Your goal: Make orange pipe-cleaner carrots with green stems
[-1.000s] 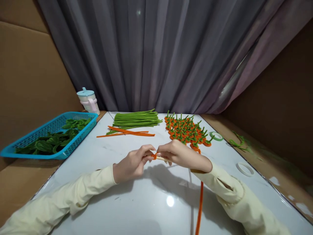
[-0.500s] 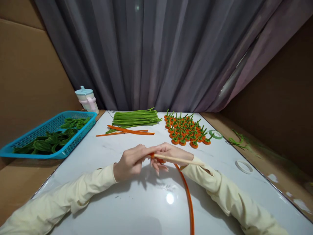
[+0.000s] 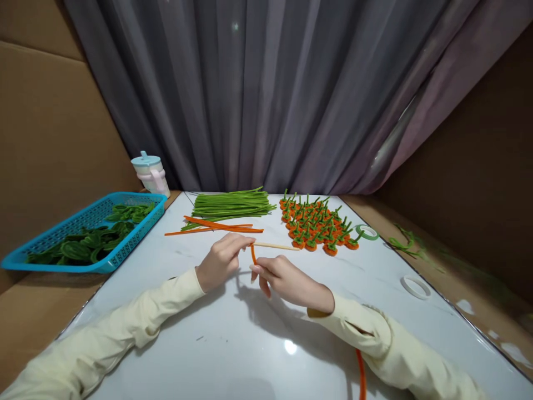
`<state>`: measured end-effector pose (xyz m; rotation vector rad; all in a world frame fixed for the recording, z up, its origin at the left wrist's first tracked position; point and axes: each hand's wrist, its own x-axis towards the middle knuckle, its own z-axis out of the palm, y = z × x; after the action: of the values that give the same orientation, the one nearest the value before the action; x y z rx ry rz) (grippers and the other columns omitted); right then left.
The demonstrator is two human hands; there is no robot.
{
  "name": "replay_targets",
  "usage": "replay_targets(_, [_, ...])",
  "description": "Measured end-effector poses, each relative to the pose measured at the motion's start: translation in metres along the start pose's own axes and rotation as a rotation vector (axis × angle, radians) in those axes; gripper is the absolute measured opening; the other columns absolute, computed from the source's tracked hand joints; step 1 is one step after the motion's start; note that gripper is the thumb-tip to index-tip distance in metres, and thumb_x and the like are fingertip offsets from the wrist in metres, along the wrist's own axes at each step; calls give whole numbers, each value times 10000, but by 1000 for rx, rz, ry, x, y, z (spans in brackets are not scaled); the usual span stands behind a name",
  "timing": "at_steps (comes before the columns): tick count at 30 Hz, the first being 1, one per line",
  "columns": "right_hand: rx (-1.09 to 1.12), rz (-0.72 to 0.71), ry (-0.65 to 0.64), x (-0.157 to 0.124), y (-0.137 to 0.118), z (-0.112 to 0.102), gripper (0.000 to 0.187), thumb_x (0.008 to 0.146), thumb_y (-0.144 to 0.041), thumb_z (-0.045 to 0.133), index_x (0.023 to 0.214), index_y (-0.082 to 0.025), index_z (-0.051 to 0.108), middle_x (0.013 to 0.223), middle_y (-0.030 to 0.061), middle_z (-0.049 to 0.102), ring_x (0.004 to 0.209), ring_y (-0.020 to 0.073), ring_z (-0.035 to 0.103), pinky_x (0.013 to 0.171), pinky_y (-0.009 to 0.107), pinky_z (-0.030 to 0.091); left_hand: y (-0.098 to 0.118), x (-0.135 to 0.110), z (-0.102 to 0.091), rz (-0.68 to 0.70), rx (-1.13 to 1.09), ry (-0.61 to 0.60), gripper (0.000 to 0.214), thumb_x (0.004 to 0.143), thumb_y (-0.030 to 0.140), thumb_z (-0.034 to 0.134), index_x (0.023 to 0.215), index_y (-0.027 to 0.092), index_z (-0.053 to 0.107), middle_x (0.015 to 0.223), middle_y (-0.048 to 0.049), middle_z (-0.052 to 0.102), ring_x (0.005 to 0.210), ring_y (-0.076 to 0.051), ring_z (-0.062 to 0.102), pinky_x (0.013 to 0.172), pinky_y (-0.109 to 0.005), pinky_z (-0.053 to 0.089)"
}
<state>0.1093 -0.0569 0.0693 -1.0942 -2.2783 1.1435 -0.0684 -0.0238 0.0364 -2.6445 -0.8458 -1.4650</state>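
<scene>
Taking the space between the two hands as the centre of the dial, with 12 o'clock pointing away from the person, the left hand [image 3: 222,260] sits at 9 o'clock, its thumb and forefinger pinched on the near end of a thin wooden stick [image 3: 277,246] that points towards 3 o'clock, bare along its visible length. An orange fuzzy strip [image 3: 254,254] runs from those same fingertips towards 6 o'clock, where the right hand [image 3: 287,280], at about 4 o'clock, grips it between thumb and forefinger, its other fingers loosely curled. More orange strip shows under the right sleeve near 4 o'clock (whether it is the same piece cannot be told, since the hand and arm hide what lies between). Stick and strip are both held above the white table [image 3: 250,344]. At 11 o'clock lies a bundle of green stems [image 3: 231,204], with a few loose orange strips [image 3: 214,226] crossing just before it. Rows of small orange pieces with green tops [image 3: 316,222] stand near 2 o'clock, a green tape roll [image 3: 368,238] just beside them. A white ring [image 3: 417,296] lies past 3 o'clock; between 9 and 10, a blue basket [image 3: 54,266] holds green looped pieces [image 3: 85,244].
</scene>
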Motion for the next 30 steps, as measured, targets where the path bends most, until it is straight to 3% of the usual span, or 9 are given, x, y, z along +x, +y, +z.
replay_targets(6, [-76, -31, -78, -2, -8, -9, 290, 920, -189, 352, 710, -140, 546, 452, -35, 500, 488, 97, 499, 610, 197, 388, 6, -1, -1, 81, 112, -150, 383, 732, -31, 322, 994, 120, 558, 818, -86, 625, 754, -175, 546, 671, -298, 467])
replay_targets(12, [-809, -15, 67, -7, -9, -37, 154, 801, -92, 454, 796, -146, 598, 602, 33, 598, 506, 120, 496, 495, 230, 224, 15, 8, -7, -67, -23, -309, 341, 749, -13, 318, 907, 149, 573, 768, -50, 611, 691, -139, 546, 636, -254, 452])
replay_targets(15, [-945, -11, 114, -5, -2, -46, 162, 811, -120, 454, 850, -170, 603, 632, 40, 627, 519, 134, 522, 486, 244, 185, 22, 15, -11, -162, -159, -370, 269, 788, 32, 356, 847, 153, 589, 654, -10, 573, 557, -100, 487, 550, -213, 410])
replay_targets(18, [-776, -34, 124, 0, 6, -47, 168, 854, -182, 436, 763, -166, 577, 590, 34, 618, 544, 140, 560, 489, 225, 237, 27, 19, -14, -245, -267, -400, 224, 842, 103, 383, 808, 149, 600, 603, 4, 558, 499, -81, 454, 514, -196, 388])
replay_targets(22, [-85, 30, -12, 4, 12, -44, 290, 914, -293, 337, 691, -165, 473, 521, -3, 580, 443, 105, 557, 460, 191, 353, 30, 17, -15, -305, -282, -373, 173, 879, 189, 399, 887, 161, 570, 605, 14, 562, 484, -76, 449, 509, -194, 388])
replay_targets(24, [189, 111, -79, 5, 14, -43, 307, 915, -344, 323, 695, -169, 445, 464, -38, 516, 332, 84, 474, 366, 180, 326, 30, 15, -14, -302, -251, -347, 160, 886, 196, 388, 976, 169, 518, 606, 26, 555, 480, -78, 447, 510, -196, 392])
replay_targets(27, [352, 175, -125, 4, 15, -42, 300, 898, -369, 366, 684, -171, 438, 400, -89, 367, 265, 53, 306, 282, 166, 219, 27, 12, -14, -189, -212, -323, 184, 880, 163, 369, 1038, 175, 462, 676, 9, 569, 512, -85, 471, 536, -207, 412])
replay_targets(30, [337, 180, -118, 4, 15, -41, 307, 894, -375, 379, 671, -171, 434, 408, -99, 311, 293, 37, 240, 297, 157, 186, 23, 14, -15, -59, -196, -340, 207, 878, 139, 347, 1050, 176, 457, 798, -33, 587, 581, -94, 507, 576, -216, 429])
